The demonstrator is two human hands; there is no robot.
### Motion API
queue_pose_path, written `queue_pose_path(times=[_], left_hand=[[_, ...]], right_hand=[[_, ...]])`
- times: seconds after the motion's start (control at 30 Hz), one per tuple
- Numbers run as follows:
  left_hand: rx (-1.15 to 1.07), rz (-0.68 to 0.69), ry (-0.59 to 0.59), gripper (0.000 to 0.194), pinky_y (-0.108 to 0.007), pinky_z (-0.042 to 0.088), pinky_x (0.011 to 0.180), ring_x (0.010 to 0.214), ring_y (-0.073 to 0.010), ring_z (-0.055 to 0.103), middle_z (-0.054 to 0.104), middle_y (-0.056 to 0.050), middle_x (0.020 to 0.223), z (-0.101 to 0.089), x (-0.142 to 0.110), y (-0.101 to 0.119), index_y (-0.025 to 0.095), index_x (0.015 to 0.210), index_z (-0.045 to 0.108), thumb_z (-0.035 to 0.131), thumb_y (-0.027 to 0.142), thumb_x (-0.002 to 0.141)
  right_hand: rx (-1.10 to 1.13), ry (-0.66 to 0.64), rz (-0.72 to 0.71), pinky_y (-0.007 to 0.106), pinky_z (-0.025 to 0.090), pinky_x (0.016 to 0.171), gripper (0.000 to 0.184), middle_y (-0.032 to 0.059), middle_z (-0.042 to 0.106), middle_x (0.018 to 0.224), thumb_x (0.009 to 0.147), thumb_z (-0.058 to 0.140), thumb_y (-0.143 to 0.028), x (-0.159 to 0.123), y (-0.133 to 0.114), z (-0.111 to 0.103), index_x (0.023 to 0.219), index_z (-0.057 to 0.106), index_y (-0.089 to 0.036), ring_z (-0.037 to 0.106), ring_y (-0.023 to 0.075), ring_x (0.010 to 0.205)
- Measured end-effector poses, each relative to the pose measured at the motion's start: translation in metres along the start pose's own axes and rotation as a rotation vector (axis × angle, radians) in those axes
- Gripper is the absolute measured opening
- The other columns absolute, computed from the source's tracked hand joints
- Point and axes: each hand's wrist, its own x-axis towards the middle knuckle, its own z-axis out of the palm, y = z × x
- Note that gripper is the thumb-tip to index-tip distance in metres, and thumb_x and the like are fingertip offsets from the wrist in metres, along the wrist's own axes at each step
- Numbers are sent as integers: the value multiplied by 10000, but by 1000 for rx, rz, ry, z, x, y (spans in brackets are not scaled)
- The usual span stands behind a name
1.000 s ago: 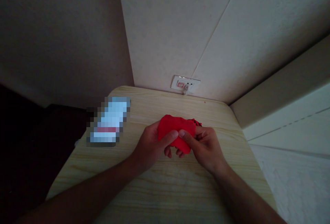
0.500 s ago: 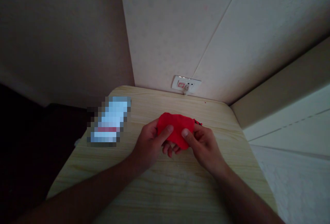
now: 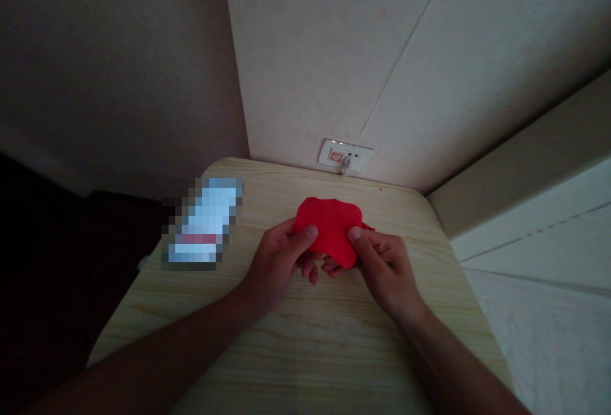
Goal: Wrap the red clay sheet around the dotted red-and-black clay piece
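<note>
Well, from where I stand, the red cloth (image 3: pixel 331 224) is held over the worktop (image 3: pixel 305 351), stretched between both sides. The left hand (image 3: pixel 277 256) pinches one edge, thumb on top, fingers beneath; the right hand (image 3: pixel 389 268) grips the opposite edge likewise. Beyond it peeks a red-and-black bit (image 3: pixel 369 228), mostly hidden. The step seems to be spreading the fabric; the next move probably calls for light, even tension.
</note>
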Motion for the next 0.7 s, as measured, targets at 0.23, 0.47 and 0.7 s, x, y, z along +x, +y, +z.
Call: queue_pose_path(times=[0.23, 0.47, 0.7], left_hand=[[258, 52, -27, 299, -204, 405, 461, 462, -93, 517, 567, 37, 517, 1, -2, 4, 155, 720, 627, 724, 390, 877], [295, 31, -82, 333, -242, 480, 536, 539, -135, 590, 647, -9, 596, 2, -1, 3, 150, 739, 666, 657, 437, 909], [386, 84, -31, 369, -213, 407, 473, 468, -104, 517, 597, 7, 514, 1, -6, 5, 152, 659, 632, 651, 410, 923]], right_hand=[[16, -75, 16, 240, 585, 533, 350, 48, 755, 663, 856, 766, -506, 2, -2, 4, 774, 781, -166, 687, 146, 541], [-48, 1, 9, 243, 560, 477, 312, 22, 719, 600, 846, 781, -476, 1, -3, 3, 722, 771, -190, 636, 143, 485], [-12, -106, 57, 243, 571, 537, 305, 37, 746, 684, 886, 744, -470, 1, -4, 6, 774, 776, -188, 677, 155, 574]])
